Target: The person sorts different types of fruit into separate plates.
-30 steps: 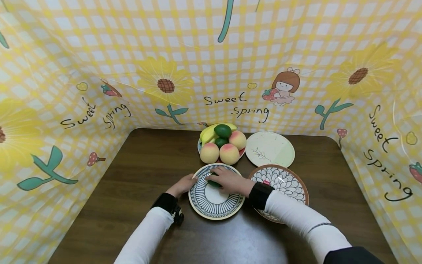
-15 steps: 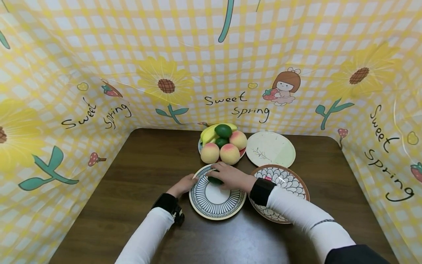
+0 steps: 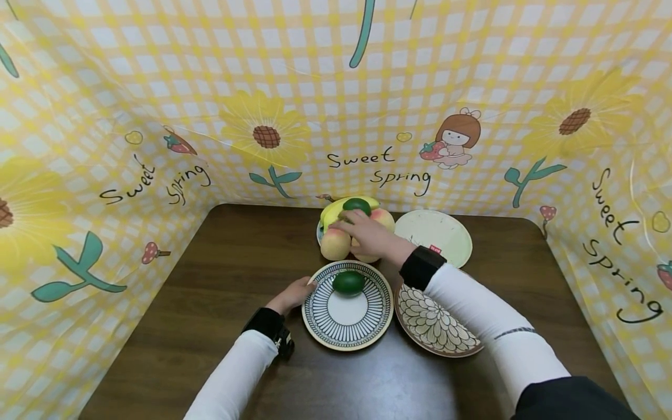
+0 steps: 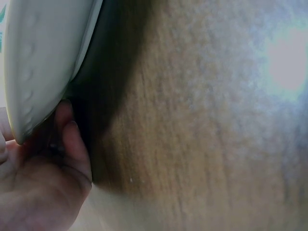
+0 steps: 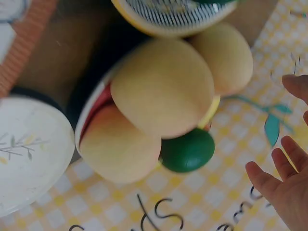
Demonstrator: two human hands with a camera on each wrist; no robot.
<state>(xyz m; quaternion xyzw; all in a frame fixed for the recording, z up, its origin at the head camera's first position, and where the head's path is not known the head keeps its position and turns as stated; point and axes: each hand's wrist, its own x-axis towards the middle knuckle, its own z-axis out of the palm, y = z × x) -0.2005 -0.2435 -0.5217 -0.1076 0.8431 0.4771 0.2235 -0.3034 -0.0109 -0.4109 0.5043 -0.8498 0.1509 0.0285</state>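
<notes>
My left hand (image 3: pixel 290 296) pinches the left rim of a plate with a blue-black striped border (image 3: pixel 347 335); in the left wrist view its fingers (image 4: pixel 74 144) sit under the rim. On that plate lies a smooth dark green oval fruit (image 3: pixel 349 283). My right hand (image 3: pixel 371 236) hovers over the fruit plate behind, holding nothing, its fingers spread in the right wrist view. Below it are peaches (image 5: pixel 162 86), a second green oval fruit (image 5: pixel 187 151) and yellow bananas (image 3: pixel 329 218). Part of this fruit is hidden behind the hand.
At the back right lies a pale plate with a leaf sprig (image 3: pixel 451 236). A brown-rimmed petal-pattern plate (image 3: pixel 433 321) is partly under the right forearm. Yellow checked cloth (image 3: pixel 294 70) walls the brown wooden table (image 3: pixel 231 251) at back and sides.
My right hand has let go of the green oval fruit, leaving it on the striped plate, and moved back over the fruit plate. The left hand stays at the rim.
</notes>
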